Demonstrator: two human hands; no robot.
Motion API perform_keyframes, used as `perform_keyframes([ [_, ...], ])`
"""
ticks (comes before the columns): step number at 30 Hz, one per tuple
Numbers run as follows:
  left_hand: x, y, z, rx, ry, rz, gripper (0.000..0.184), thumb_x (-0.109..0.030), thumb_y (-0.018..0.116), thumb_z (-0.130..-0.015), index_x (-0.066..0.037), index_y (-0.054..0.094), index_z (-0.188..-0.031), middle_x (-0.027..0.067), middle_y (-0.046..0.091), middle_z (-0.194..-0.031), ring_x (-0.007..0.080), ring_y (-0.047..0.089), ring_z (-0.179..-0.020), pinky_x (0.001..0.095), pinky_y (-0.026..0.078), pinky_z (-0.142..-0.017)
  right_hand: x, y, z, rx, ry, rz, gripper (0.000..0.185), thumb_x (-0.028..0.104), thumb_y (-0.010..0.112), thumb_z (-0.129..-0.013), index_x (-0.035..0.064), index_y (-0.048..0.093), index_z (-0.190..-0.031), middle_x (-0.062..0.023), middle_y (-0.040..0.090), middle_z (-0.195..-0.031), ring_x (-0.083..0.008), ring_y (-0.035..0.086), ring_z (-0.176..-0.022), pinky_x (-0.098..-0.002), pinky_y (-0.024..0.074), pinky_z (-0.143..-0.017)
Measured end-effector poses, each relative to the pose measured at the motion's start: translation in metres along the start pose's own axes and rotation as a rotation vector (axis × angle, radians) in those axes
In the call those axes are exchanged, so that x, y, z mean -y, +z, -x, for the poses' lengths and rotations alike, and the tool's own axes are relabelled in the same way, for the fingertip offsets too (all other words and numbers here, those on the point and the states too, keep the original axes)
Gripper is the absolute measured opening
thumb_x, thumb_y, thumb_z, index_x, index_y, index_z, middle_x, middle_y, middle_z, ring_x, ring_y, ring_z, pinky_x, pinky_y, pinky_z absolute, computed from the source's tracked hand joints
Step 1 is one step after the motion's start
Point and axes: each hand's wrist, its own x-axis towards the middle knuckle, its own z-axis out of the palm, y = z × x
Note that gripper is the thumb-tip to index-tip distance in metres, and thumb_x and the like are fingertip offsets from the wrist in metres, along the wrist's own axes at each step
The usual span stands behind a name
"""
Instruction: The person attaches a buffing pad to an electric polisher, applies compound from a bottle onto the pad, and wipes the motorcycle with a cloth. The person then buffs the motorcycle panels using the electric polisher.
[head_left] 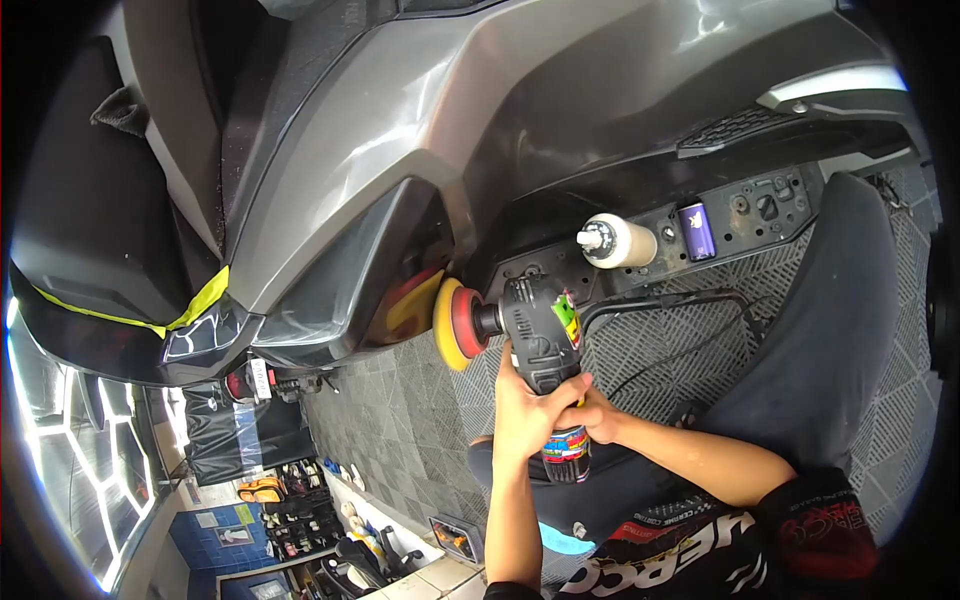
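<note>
A black polishing machine (540, 335) with bright stickers is held in both hands. Its round pad (458, 324), yellow with a red backing, is beside a glossy dark panel (340, 285) of the grey vehicle; whether they touch I cannot tell. My left hand (530, 405) wraps round the machine's body, thumb across it. Just beside it, my right hand (592, 412) closes on the same body, partly hidden behind it. A white bottle (620, 242) and a purple can (697, 232) are on a dark perforated metal bar beyond the machine.
Yellow-green tape (202, 300) runs along the vehicle's edge, and a grey cloth (122, 110) lies on it. A black cable (690, 350) crosses the patterned floor. My bent knee (850, 230) is at the right. Shelves (300, 510) and a wall are in the background.
</note>
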Motion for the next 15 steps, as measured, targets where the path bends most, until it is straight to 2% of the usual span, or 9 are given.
perform_keyframes([
  [3, -0.006, 0.007, -0.003, -0.049, -0.088, 0.003, 0.056, -0.005, 0.085, -0.073, 0.005, 0.052, -0.118, 0.0105, 0.071, -0.092, 0.0174, 0.069, -0.078, 0.0314, 0.056, -0.073, 0.013, 0.000, 0.005, 0.038, 0.189, -0.194, 0.059, 0.009, 0.072, -0.076, 0.0001, 0.052, -0.131, -0.0085, 0.066, -0.110, -0.0193, 0.067, -0.100, -0.0339, 0.0533, -0.090],
  [5, -0.009, 0.010, -0.001, -0.059, -0.092, 0.007, 0.053, -0.008, 0.085, -0.074, 0.005, 0.055, -0.116, 0.0096, 0.070, -0.092, 0.0172, 0.069, -0.079, 0.0308, 0.056, -0.074, 0.012, 0.002, 0.007, 0.008, 0.108, -0.131, 0.059, 0.009, 0.072, -0.076, -0.0002, 0.053, -0.130, -0.0089, 0.067, -0.111, -0.0194, 0.067, -0.101, -0.0338, 0.0531, -0.090],
  [7, -0.005, 0.012, 0.002, -0.068, 0.029, -0.006, 0.052, -0.009, 0.085, -0.074, 0.005, 0.055, -0.114, 0.0098, 0.070, -0.092, 0.0177, 0.069, -0.079, 0.0314, 0.056, -0.074, 0.012, -0.003, 0.004, 0.056, 0.005, -0.006, 0.058, 0.010, 0.073, -0.074, -0.0004, 0.056, -0.129, -0.0091, 0.067, -0.115, -0.0197, 0.066, -0.104, -0.0340, 0.0526, -0.092],
  [8, -0.004, 0.012, 0.003, -0.074, 0.089, -0.012, 0.051, -0.010, 0.085, -0.075, 0.005, 0.056, -0.114, 0.0099, 0.071, -0.092, 0.0179, 0.069, -0.079, 0.0318, 0.056, -0.075, 0.012, -0.006, 0.003, 0.065, 0.026, -0.011, 0.058, 0.010, 0.073, -0.074, -0.0003, 0.056, -0.129, -0.0089, 0.067, -0.116, -0.0197, 0.066, -0.105, -0.0340, 0.0525, -0.092],
  [10, -0.016, 0.014, 0.006, -0.115, 0.006, -0.111, 0.052, -0.012, 0.086, -0.074, 0.006, 0.056, -0.113, 0.0128, 0.072, -0.093, 0.0190, 0.070, -0.079, 0.0333, 0.057, -0.076, 0.011, -0.008, 0.000, 0.093, 0.073, -0.018, 0.058, 0.010, 0.073, -0.074, -0.0001, 0.057, -0.129, -0.0084, 0.067, -0.119, -0.0198, 0.066, -0.106, -0.0342, 0.0523, -0.092],
  [12, -0.024, 0.018, 0.001, -0.175, -0.045, -0.220, 0.054, -0.012, 0.086, -0.074, 0.007, 0.055, -0.114, 0.0142, 0.073, -0.093, 0.0194, 0.071, -0.080, 0.0338, 0.057, -0.076, -0.002, -0.010, -0.002, 0.056, 0.134, -0.190, 0.059, 0.010, 0.074, -0.074, 0.0006, 0.057, -0.130, -0.0080, 0.066, -0.121, -0.0198, 0.066, -0.106, -0.0341, 0.0522, -0.093],
  [13, -0.020, 0.018, -0.001, -0.163, -0.083, -0.157, 0.054, -0.012, 0.086, -0.074, 0.007, 0.055, -0.114, 0.0151, 0.073, -0.093, 0.0193, 0.071, -0.081, 0.0335, 0.057, -0.077, -0.001, -0.006, -0.002, 0.028, 0.136, -0.247, 0.059, 0.010, 0.074, -0.074, 0.0006, 0.057, -0.130, -0.0082, 0.066, -0.120, -0.0199, 0.066, -0.106, -0.0342, 0.0523, -0.093],
  [14, -0.020, 0.017, -0.002, -0.162, -0.057, -0.157, 0.054, -0.012, 0.086, -0.074, 0.007, 0.056, -0.114, 0.0148, 0.073, -0.093, 0.0193, 0.071, -0.081, 0.0334, 0.057, -0.077, 0.002, -0.003, -0.001, -0.003, 0.135, -0.304, 0.059, 0.010, 0.074, -0.074, 0.0006, 0.057, -0.130, -0.0085, 0.066, -0.120, -0.0200, 0.066, -0.107, -0.0342, 0.0523, -0.093],
  [15, -0.020, 0.017, -0.001, -0.156, -0.033, -0.158, 0.053, -0.011, 0.086, -0.073, 0.006, 0.056, -0.114, 0.0146, 0.073, -0.093, 0.0194, 0.071, -0.081, 0.0332, 0.056, -0.077, 0.006, -0.002, 0.000, -0.019, 0.093, -0.232, 0.061, 0.008, 0.074, -0.073, 0.0002, 0.056, -0.131, -0.0093, 0.066, -0.119, -0.0188, 0.066, -0.106, -0.0337, 0.0519, -0.093],
])
